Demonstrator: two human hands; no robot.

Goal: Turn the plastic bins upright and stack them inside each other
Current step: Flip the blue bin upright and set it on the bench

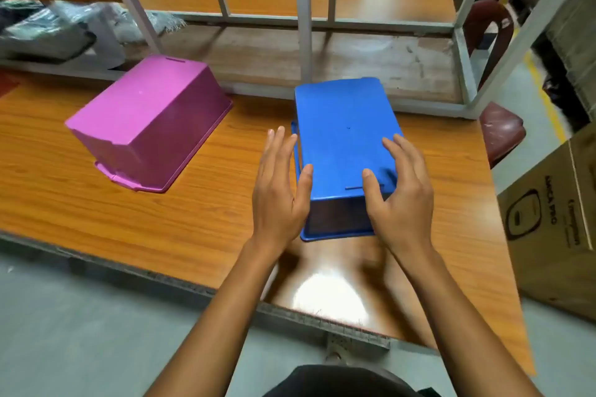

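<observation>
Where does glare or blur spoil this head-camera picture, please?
Head view: a white glare patch on the orange wooden table, just nearer than the overturned blue plastic bin; the plastic-wrapped bundles at top left look smeared; the wide lens splays the grey metal rack; the bin is sharp.

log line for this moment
blue bin inverted | left hand at its side | right hand on top | pink bin inverted
</observation>
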